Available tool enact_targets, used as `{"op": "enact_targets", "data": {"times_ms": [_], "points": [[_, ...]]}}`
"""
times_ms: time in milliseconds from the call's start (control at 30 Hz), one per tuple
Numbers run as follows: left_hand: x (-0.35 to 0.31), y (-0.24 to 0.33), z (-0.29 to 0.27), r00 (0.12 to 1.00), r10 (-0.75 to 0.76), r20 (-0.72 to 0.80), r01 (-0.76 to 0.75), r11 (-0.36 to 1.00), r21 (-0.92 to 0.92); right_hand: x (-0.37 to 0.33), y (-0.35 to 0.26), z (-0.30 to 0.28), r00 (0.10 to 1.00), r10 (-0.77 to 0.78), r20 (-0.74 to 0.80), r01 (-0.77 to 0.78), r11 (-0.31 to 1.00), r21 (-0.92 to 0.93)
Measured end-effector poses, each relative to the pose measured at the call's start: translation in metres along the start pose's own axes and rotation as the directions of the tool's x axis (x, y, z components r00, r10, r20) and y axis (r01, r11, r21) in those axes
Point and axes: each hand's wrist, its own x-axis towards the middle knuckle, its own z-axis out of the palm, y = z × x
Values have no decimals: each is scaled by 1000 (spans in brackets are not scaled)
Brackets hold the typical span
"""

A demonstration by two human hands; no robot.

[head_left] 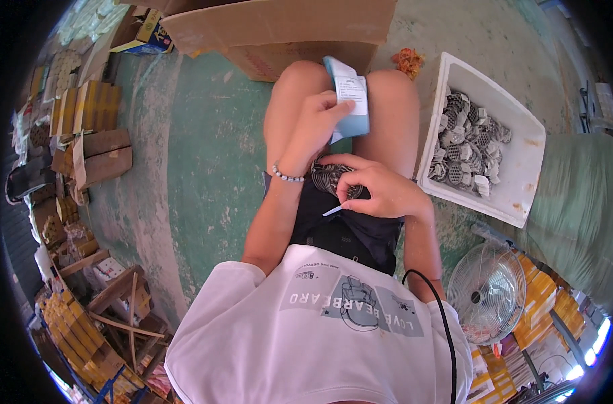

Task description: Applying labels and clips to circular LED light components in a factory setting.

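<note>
Between my knees, my left hand (pixel 318 121) has its thumb and fingers closed on a blue-and-white stack of printed labels (pixel 351 94). Over my lap, my right hand (pixel 382 188) curls around a dark, patterned bundle (pixel 330 176), partly covered by the fingers. A small pale strip (pixel 334 210) sticks out below the right thumb and fingertips. What the bundle is made of is too small to tell. To the right, a white foam box (pixel 481 207) holds several similar grey-and-black bundles (pixel 464 145) with white tags.
An open cardboard box (pixel 279 37) stands just beyond my knees. Orange scraps (pixel 409 62) lie on the floor near the foam box. A standing fan (pixel 485 294) is at the lower right. Cartons (pixel 103 158) and wooden pieces (pixel 128 296) line the left side.
</note>
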Motion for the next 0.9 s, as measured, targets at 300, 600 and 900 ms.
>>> {"op": "enact_targets", "data": {"times_ms": [300,600,900], "points": [[-34,36,1,992,111,-58,-56,810,584,-4,6,-2,999,-25,-32,25,1000,15],[-108,36,-26,980,185,-69,-58,604,795,-12,7,-1,998,-3,-67,15,984,177],[-120,-4,3,982,186,-31,-68,501,863,-24,25,8,981,137,-139,7,687,726]]}}
